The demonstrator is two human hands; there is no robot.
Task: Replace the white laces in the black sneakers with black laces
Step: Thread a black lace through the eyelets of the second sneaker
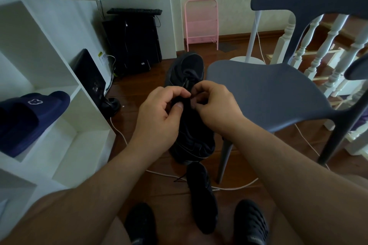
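A black sneaker (189, 77) is held up in front of me, toe pointing away, heel (191, 145) toward me. My left hand (161, 113) and my right hand (215, 105) meet over its tongue, fingers curled, each pinching a black lace (186, 83) near the eyelets. The lace between my fingers is mostly hidden. A second black sneaker (203, 199) lies on the wooden floor below, with a black lace end (179, 178) trailing from it. A white lace or cord (235, 187) lies on the floor beside it.
A grey plastic chair (268, 89) stands right of the held shoe. White shelving (59, 105) at left holds navy slippers (29, 119). A computer tower (133, 43) and a pink rack (202, 24) stand at the back. My two feet in black shoes (251, 225) are at the bottom.
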